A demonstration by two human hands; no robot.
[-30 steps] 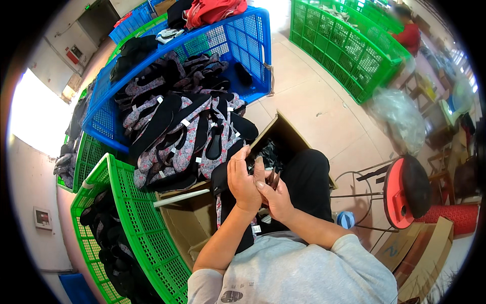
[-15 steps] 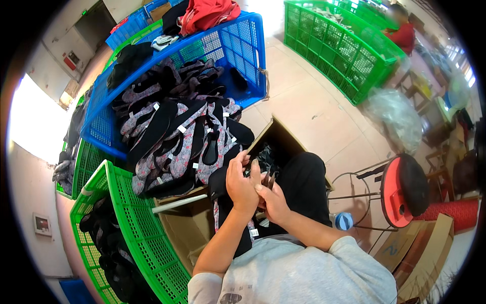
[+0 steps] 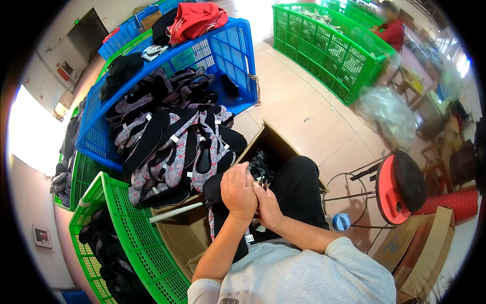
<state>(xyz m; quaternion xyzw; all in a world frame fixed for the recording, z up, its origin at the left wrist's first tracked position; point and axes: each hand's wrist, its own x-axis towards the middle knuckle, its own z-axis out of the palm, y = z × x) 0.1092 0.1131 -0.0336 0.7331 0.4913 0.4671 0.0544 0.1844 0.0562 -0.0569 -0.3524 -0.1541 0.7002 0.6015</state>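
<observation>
My left hand (image 3: 239, 195) and my right hand (image 3: 267, 205) are pressed together above my lap. The left one is closed, its fingers bent over toward the right. Out of my right hand stick the dark, narrow tips of thread snips (image 3: 266, 186); the rest is hidden by the fingers. Under my left wrist, a black slipper piece with grey floral edging (image 3: 211, 219) and a white tag lies across my thigh. Just beyond my hands is a heap of grey floral slippers (image 3: 177, 152) with black soles and white tags.
A blue crate (image 3: 245, 61) stands behind the heap, a green crate (image 3: 136, 233) at left. An open cardboard box (image 3: 276, 137) with dark scraps sits before my knees. At right are a round-seated stool (image 3: 387, 190), a plastic bag (image 3: 387, 114) and a far green crate (image 3: 329, 55).
My left hand's fingers have folded over and my hands have come closer together. The snips show less between them. The whole view has shifted slightly.
</observation>
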